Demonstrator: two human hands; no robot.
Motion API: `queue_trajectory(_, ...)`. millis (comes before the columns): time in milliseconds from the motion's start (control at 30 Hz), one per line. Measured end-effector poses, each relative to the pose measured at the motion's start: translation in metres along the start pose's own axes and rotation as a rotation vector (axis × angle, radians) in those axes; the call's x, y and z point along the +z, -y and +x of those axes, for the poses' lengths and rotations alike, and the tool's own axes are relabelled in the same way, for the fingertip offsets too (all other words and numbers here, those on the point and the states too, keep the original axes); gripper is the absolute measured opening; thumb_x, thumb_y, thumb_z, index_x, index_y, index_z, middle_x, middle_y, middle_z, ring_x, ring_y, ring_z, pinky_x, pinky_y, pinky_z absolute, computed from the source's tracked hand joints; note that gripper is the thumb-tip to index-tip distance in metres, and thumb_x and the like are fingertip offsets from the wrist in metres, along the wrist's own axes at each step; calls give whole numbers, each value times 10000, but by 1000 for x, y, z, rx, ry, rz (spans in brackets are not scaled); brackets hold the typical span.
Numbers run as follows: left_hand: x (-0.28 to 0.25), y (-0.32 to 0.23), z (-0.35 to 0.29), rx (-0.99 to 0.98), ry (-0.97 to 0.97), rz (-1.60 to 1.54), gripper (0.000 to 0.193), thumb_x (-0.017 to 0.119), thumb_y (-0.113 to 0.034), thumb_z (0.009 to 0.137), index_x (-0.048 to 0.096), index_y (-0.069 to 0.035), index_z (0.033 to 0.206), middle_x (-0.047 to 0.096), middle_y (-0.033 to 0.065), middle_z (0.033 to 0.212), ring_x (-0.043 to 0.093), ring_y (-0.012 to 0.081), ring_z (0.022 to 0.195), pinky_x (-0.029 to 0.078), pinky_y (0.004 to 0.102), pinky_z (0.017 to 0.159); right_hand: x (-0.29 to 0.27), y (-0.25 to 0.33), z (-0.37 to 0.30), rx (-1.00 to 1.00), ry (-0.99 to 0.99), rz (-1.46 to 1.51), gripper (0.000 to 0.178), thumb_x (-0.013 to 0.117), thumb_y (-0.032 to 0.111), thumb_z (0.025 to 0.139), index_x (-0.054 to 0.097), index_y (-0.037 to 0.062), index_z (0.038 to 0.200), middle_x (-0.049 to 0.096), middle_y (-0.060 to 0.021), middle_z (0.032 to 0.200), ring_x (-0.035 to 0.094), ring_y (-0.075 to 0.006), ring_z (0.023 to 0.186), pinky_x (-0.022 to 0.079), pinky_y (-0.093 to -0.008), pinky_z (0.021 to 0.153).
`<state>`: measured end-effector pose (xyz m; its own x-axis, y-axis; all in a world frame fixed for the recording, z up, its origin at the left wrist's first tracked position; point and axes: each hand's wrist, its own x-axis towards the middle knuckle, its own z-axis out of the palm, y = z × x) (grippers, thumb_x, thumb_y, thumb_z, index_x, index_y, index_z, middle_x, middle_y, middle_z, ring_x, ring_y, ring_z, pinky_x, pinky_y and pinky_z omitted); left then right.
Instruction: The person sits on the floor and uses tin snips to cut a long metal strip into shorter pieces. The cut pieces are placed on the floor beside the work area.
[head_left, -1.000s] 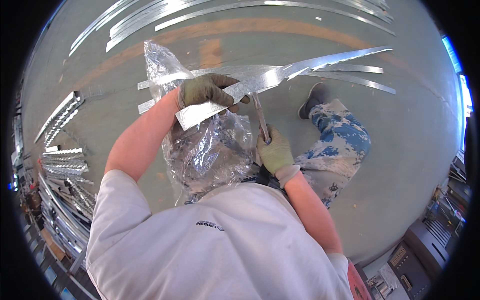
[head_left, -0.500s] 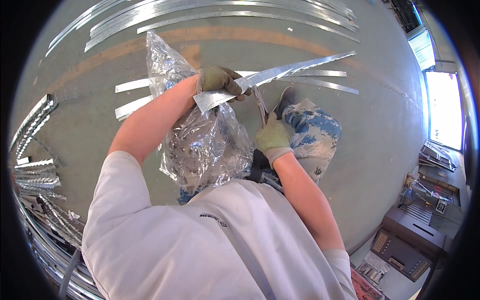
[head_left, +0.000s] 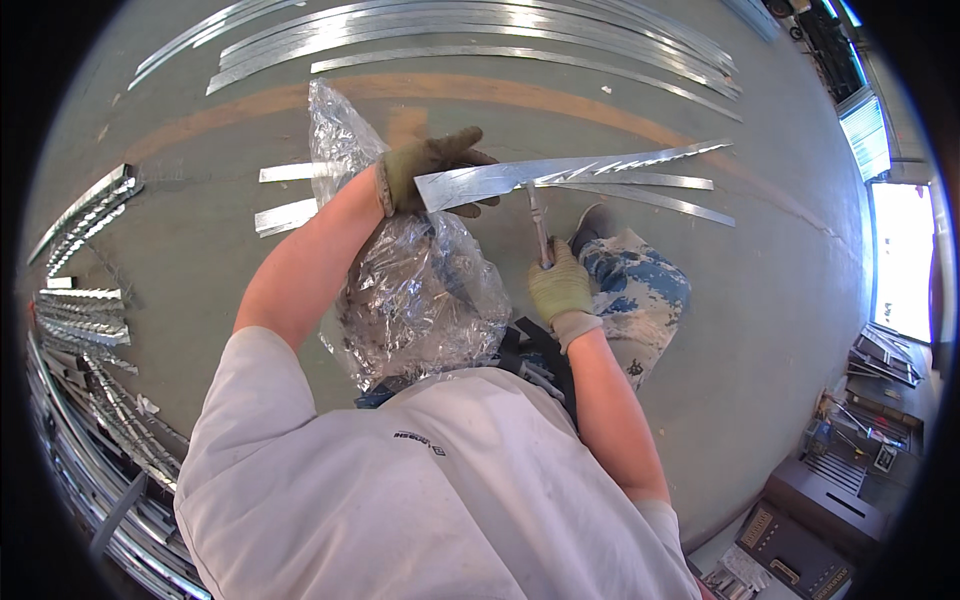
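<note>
Strip of silvery metal is held out over the grey-green floor, with its broad end to the left and its narrow end to the right; its near edge looks jagged toward the narrow end. The broad end is overlapped with the gloved left hand: the fingers are stretched loosely apart, some seen past the far edge of the strip and some below its near edge, and because the palm is covered, it cannot be told whether the metal is pinched there. Near the middle of the strip, its near edge is met by the tip of a slim metal tool, which is gripped lower down by the curled fingers of the gloved right hand. Clear plastic is bunched on the near side of the strip, and part of it is spread past the left wrist to the far side. Two floor strips are laid beneath and beyond the strip, their ends seen to both sides of it. Farther beyond the strip, an orange line is marked on the floor, and more long strips are laid side by side past that. A dark shoe and a camouflage trouser leg are seen on the near side of the strip, right of the tool. Well left of the strip, toothed pieces are piled.
</note>
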<state>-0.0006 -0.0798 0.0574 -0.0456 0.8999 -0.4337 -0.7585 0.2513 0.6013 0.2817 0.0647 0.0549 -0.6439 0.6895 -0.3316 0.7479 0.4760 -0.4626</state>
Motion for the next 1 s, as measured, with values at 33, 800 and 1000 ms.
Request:
queue_trajectory(33,-4,0,-4,54,64,-20,962,571,-728,1107,549,100,1596,689,265,1511,719,374,1350,666,524,1022,2,-5,5,-15,6,9,556,703,270,960,653,57,1472,786,-230,1341,729,-465,1258,573,-544,1083)
queue_trajectory(800,20,28,-9,222,-294,68,522,622,-271,1187,571,64,1583,694,217,1487,753,327,1283,680,422,1069,22,-24,62,111,290,-74,542,721,337,995,650,76,1465,782,-255,1325,723,-482,1287,558,-561,1124)
queue_trajectory(1000,8,32,-4,298,-328,-8,534,599,-320,1196,596,71,1560,715,213,1448,745,323,1290,685,428,1040,-11,-34,23,220,670,624,388,790,351,1055,726,42,1281,793,-152,1028,797,-263,946,632,-419,829)
